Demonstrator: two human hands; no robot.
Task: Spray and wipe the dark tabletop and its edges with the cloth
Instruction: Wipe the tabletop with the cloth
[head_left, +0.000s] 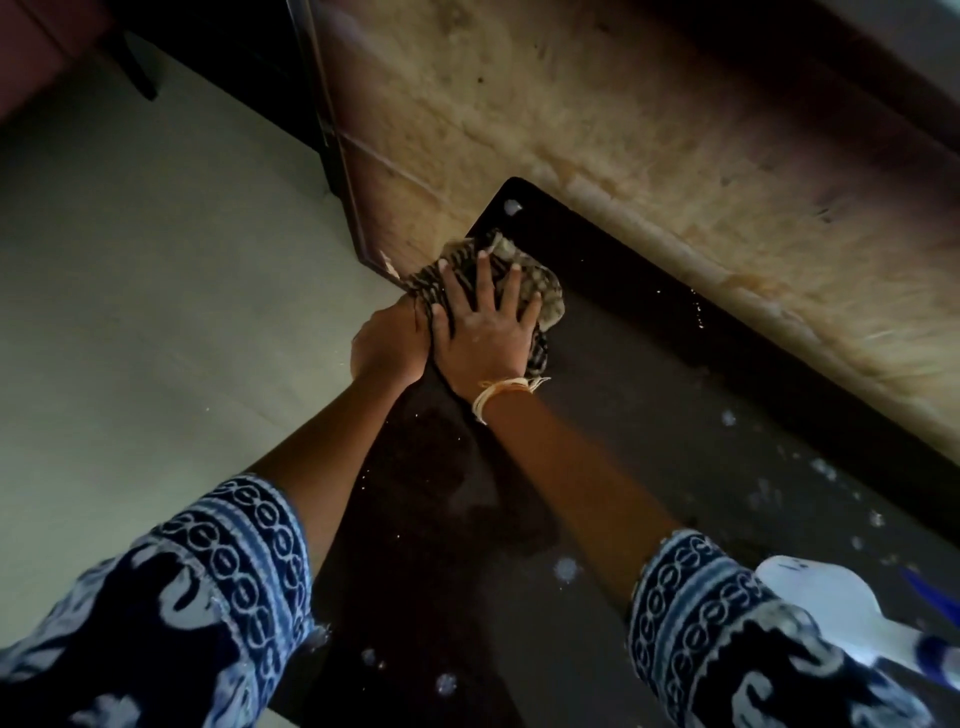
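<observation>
The right hand (480, 325) is pressing flat, fingers spread wide, on the crumpled striped beige-and-black cloth (524, 280) near the far corner of the dark wet tabletop (649, 467). The left hand (389, 348) is gripping the cloth's edge at the tabletop's left side.

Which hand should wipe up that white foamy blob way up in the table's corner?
The right hand, probably. It lies flat on the cloth, fingers aimed at the foam blob just ahead. The left hand grips the cloth at the table's edge.

Dim room. Pale greenish floor (130, 322) at left, rough tan wall (649, 156) w/ stains behind, dark furniture leg (140, 73) top left.
</observation>
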